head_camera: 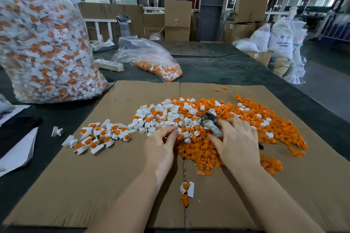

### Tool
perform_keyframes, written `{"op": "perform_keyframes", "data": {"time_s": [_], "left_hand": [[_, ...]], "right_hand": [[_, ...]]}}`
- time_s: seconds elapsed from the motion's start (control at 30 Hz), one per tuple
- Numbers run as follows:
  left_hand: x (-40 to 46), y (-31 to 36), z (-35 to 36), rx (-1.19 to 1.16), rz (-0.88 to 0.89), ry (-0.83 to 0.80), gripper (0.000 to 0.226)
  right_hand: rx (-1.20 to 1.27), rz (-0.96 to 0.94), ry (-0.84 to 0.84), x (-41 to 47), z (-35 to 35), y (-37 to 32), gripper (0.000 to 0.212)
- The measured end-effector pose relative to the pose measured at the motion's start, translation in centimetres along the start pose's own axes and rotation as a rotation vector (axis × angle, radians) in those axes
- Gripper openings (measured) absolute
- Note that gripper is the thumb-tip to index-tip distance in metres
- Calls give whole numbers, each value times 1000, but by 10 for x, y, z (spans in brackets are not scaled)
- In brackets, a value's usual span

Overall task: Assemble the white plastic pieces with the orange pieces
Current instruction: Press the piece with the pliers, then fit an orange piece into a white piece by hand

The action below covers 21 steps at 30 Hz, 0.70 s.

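Both hands are down in the mixed heap on the cardboard sheet (75, 185) — left hand (161, 147) fingers pinching at a white piece (182, 134), right hand (236, 143) curled over orange pieces (200, 149) beside a grey tool (212, 125). Finished ones (98, 136) sit apart left, presumably kept sorted.

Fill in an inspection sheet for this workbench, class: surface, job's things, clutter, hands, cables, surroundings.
Surface: cardboard sheet on a dark table.
Job's things: mixed white and orange pieces; assembled pieces lie to their left.
Clutter: metal tool in the pile; large bag of parts.
Hands: left hand pinches into white pieces; right hand rests on the pile.
Cables: power strip; cord unclear.
Surroundings: cardboard boxes, white sacks.
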State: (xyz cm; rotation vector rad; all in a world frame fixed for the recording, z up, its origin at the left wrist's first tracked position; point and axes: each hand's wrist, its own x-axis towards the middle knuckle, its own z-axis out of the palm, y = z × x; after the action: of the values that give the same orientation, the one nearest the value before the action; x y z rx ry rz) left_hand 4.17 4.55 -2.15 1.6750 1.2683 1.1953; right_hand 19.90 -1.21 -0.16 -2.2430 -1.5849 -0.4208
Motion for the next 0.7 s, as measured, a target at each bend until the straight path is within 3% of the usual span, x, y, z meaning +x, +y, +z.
{"op": "perform_keyframes", "data": {"time_s": [0.1,0.2,0.3,0.4,0.7], "left_hand": [[-1,3,0,-84,-19,-27,19],[-3,3,-3,-95,-25,-70,18],[-7,4,-6,-122,-50,-134,27],[-9,3,-4,-21,52,-185,43],[-8,3,-2,164,122,-138,37]], "right_hand": [[283,-226,113,-7,2,-23,26],[408,-338,180,-13,9,-37,17],[470,-300,201,-15,12,-38,6],[490,-287,218,-17,15,-37,7],[544,-227,270,-23,17,-34,13]]}}
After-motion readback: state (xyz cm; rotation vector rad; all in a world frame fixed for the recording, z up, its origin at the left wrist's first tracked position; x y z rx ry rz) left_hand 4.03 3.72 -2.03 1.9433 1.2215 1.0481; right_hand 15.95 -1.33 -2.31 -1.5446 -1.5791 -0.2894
